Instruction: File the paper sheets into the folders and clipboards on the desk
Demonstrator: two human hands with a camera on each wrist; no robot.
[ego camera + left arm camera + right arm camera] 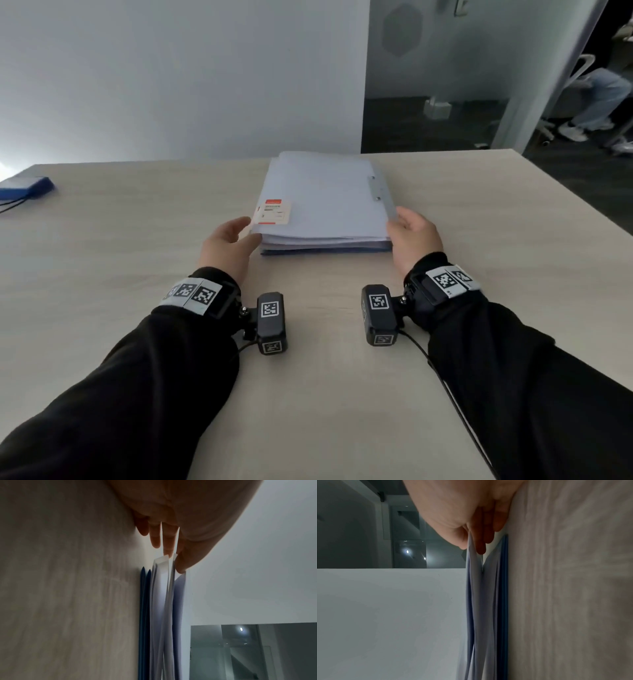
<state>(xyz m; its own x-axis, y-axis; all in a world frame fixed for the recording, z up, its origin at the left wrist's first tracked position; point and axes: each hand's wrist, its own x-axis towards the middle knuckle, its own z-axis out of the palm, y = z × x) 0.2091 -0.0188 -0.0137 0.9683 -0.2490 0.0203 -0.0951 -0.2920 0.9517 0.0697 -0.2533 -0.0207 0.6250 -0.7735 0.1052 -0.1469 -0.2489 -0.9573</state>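
A stack of pale translucent folders and paper sheets lies at the desk's middle, on dark blue folders. The top cover carries a red-and-white label and a metal clip strip. My left hand pinches the near left corner. Its thumb lies on top and its fingers sit between the layers. My right hand pinches the near right corner, lifting the upper layers slightly off the blue folders.
The pale wooden desk stretches wide around the stack. A blue flat device with a cable lies at the far left edge. Behind glass at the far right a seated person's legs show.
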